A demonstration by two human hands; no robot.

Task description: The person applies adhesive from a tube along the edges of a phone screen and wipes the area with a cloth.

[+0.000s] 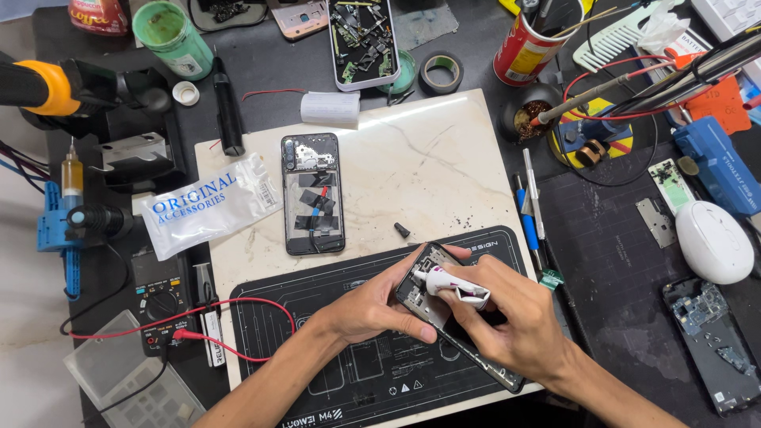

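My left hand (372, 305) grips the upper end of a dark phone panel (420, 295) held tilted over the black work mat (317, 372). My right hand (511, 321) holds a small white and pink glue tube (456, 284), its tip touching the panel near the top. My right palm covers the lower part of the panel. A second phone, opened with its insides showing (313, 192), lies flat on the white marble slab (428, 166) above my hands. A small black cap (402, 230) lies between that phone and the panel.
A clear plastic accessory bag (208, 204) lies left of the open phone. A multimeter with red leads (162, 305) sits at the left. Tweezers and a blue pen (529, 210) lie right of the slab. A soldering iron stand (590, 135), white mouse (713, 242) and circuit board (713, 341) fill the right.
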